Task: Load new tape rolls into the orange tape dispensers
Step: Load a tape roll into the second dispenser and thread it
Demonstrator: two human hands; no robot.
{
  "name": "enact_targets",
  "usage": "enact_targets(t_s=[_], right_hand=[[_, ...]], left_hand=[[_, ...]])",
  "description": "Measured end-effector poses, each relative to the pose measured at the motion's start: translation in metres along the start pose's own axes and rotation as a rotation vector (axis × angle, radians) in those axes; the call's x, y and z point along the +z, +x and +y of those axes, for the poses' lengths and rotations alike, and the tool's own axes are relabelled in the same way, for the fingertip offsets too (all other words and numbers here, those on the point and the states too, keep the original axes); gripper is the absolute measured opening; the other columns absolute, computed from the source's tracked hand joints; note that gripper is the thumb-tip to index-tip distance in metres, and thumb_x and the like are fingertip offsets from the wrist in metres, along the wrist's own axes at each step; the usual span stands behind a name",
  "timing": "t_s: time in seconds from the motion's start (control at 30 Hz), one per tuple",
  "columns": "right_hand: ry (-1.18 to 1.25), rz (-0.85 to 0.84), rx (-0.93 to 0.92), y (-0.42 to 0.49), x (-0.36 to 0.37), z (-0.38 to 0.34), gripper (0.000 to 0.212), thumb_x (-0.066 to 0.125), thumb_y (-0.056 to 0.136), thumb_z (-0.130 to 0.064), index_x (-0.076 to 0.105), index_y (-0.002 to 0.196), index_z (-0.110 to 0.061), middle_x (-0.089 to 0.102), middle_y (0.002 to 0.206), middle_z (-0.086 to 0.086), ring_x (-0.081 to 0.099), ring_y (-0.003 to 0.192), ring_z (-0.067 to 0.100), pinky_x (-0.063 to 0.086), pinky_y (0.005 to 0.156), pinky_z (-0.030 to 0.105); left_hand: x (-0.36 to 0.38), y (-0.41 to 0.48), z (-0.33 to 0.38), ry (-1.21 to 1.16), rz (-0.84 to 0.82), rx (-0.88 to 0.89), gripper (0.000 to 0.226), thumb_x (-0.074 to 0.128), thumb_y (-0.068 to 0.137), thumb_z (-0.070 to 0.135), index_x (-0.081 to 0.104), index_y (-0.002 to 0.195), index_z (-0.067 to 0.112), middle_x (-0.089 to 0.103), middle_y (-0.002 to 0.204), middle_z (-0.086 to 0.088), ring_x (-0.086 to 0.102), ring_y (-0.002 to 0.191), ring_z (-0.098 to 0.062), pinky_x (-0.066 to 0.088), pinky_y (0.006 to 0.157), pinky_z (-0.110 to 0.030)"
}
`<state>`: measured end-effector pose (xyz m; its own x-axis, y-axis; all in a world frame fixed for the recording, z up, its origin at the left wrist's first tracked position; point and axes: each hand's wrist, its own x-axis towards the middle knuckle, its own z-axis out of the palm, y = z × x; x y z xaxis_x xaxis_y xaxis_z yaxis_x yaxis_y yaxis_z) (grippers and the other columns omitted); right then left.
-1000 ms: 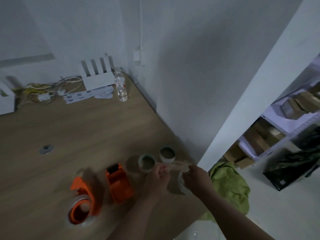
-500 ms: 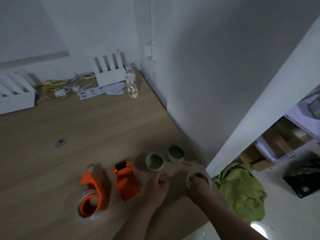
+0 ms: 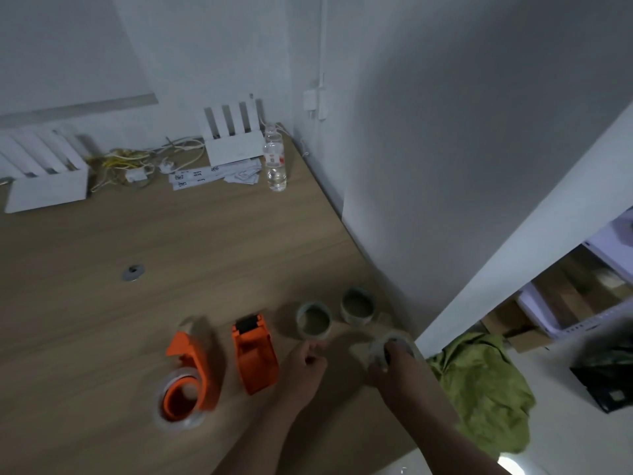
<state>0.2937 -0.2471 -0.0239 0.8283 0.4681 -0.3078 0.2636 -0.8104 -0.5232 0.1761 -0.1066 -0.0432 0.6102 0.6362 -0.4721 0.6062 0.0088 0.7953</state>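
Observation:
Two orange tape dispensers lie on the wooden table: the left dispenser [image 3: 190, 378] carries a clear tape roll around its hub, the right dispenser [image 3: 254, 354] has no roll on it. Two tape rolls [image 3: 313, 319] [image 3: 357, 306] sit flat behind my hands. My right hand [image 3: 390, 366] grips a third tape roll [image 3: 394, 342] near the table's right edge. My left hand [image 3: 303, 368] is closed beside the right dispenser, fingertips pinched together; whether a tape end is between them is blurred.
A water bottle [image 3: 275, 159], a white router [image 3: 233, 142], papers and yellow cables [image 3: 123, 162] line the back of the table. A second white router [image 3: 44, 176] stands at back left. The wall [image 3: 445, 166] borders the table's right side. A green cloth [image 3: 479, 382] lies on the floor.
My hands moved apart and lower toward the table; the right hand brought the roll down near the table's right edge. The camera view shifted right and up.

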Motion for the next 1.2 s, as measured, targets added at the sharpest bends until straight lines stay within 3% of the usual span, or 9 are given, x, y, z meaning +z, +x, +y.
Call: enact_targets(t_s=[0.17,0.33,0.5,0.57,0.67,0.73,1.03,1.1,1.2], right_hand=[[-0.012,0.122,-0.144,-0.002,-0.008,-0.008,0.029,0.058,0.08,-0.045,0.053,0.071,-0.018,0.056,0.071,0.001,0.052,0.065,0.017,0.042,0.056,0.036],[0.011,0.103,-0.171,-0.001,-0.015,-0.022,0.034,0.057,0.076,-0.054,0.057,0.073,-0.02,0.059,0.058,0.003,0.055,0.049,0.008,0.048,0.049,0.045],[0.31,0.034,-0.252,-0.029,-0.033,-0.067,0.007,0.062,0.089,-0.03,0.064,0.086,-0.025,0.066,0.07,-0.005,0.059,0.058,-0.003,0.041,0.046,0.008],[0.453,-0.034,-0.286,-0.029,-0.022,-0.078,0.003,0.062,0.09,-0.019,0.065,0.092,-0.018,0.066,0.074,0.003,0.057,0.06,0.003,0.041,0.049,0.004],[0.566,-0.011,-0.272,-0.021,0.007,-0.087,0.006,0.064,0.083,-0.017,0.068,0.085,-0.012,0.068,0.077,0.016,0.063,0.069,0.032,0.05,0.056,0.03],[0.577,-0.074,-0.27,-0.02,0.023,-0.093,0.003,0.065,0.083,-0.015,0.068,0.083,-0.016,0.069,0.076,0.011,0.065,0.072,0.031,0.052,0.06,0.048],[0.731,-0.257,-0.338,-0.026,0.043,-0.126,0.012,0.064,0.088,-0.005,0.072,0.091,-0.013,0.073,0.082,0.007,0.064,0.07,0.006,0.048,0.06,0.013],[0.748,-0.266,-0.36,-0.025,0.045,-0.129,0.012,0.063,0.086,-0.001,0.071,0.088,-0.01,0.07,0.076,0.004,0.06,0.067,0.005,0.045,0.056,0.01],[0.785,-0.316,-0.354,-0.024,0.048,-0.132,0.013,0.063,0.085,0.004,0.07,0.084,-0.007,0.064,0.069,-0.003,0.057,0.062,0.001,0.044,0.053,0.011]], left_hand=[[-0.011,0.003,0.009,-0.051,0.003,0.051,0.019,0.056,0.089,0.011,0.067,0.1,0.023,0.073,0.094,-0.003,0.062,0.073,-0.012,0.048,0.069,-0.026],[-0.036,0.001,0.016,-0.106,0.066,0.115,0.02,0.056,0.089,0.007,0.069,0.096,0.021,0.074,0.087,-0.01,0.062,0.07,-0.014,0.048,0.071,-0.028],[-0.08,0.005,0.003,-0.155,0.158,0.152,0.027,0.055,0.09,0.0,0.068,0.083,0.023,0.069,0.073,-0.002,0.059,0.061,-0.009,0.048,0.067,-0.028],[-0.099,0.002,-0.007,-0.185,0.222,0.129,0.03,0.056,0.09,-0.002,0.068,0.078,0.023,0.068,0.07,0.0,0.061,0.06,-0.011,0.049,0.065,-0.029],[-0.123,-0.005,-0.026,-0.249,0.304,0.105,0.033,0.054,0.091,-0.005,0.068,0.075,0.021,0.068,0.071,-0.003,0.063,0.066,-0.011,0.05,0.066,-0.025],[-0.133,-0.011,-0.038,-0.279,0.331,0.074,0.03,0.053,0.091,-0.006,0.067,0.076,0.016,0.066,0.071,-0.004,0.06,0.061,-0.008,0.048,0.06,-0.017],[-0.134,-0.021,-0.075,-0.308,0.373,-0.158,0.022,0.058,0.09,-0.002,0.071,0.078,0.012,0.065,0.056,0.006,0.056,0.057,-0.017,0.043,0.055,-0.024],[-0.126,-0.023,-0.073,-0.267,0.345,-0.164,0.011,0.063,0.088,0.005,0.073,0.09,0.007,0.069,0.071,0.001,0.062,0.069,-0.016,0.047,0.063,-0.023],[-0.114,-0.019,-0.073,-0.271,0.282,-0.194,0.022,0.069,0.08,0.026,0.074,0.095,0.01,0.076,0.087,-0.004,0.07,0.086,-0.021,0.056,0.086,-0.038]])
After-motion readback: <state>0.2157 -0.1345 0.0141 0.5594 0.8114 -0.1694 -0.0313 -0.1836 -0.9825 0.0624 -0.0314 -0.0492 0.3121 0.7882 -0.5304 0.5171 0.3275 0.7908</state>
